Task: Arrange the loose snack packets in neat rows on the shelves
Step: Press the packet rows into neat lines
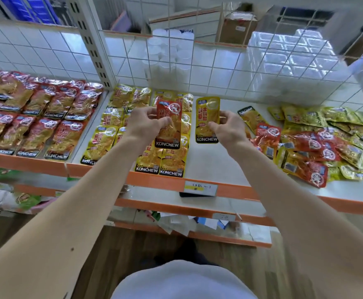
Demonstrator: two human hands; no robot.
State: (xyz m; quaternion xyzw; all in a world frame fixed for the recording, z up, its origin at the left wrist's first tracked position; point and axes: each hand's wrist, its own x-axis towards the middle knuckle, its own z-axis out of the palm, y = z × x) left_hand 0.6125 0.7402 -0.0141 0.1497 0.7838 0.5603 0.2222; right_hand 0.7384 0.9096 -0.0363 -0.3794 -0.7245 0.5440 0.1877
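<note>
My left hand [146, 124] pinches a red KONCHEW packet [169, 134] upright above the yellow rows. My right hand [228, 126] pinches a yellow KONCHEW packet [207, 119] upright over bare shelf. Neat rows of yellow packets [146, 152] lie just left of centre on the white shelf [215, 165]. Rows of red packets [40, 117] fill the left bay. A loose heap of red and yellow packets [318, 147] lies on the right.
A white wire grid [219, 67] backs the shelf, with clear plastic tubs behind it. An upright post [94, 50] divides the two bays. The orange shelf edge [154, 180] carries a price label [201, 187]. Lower shelves hold other goods.
</note>
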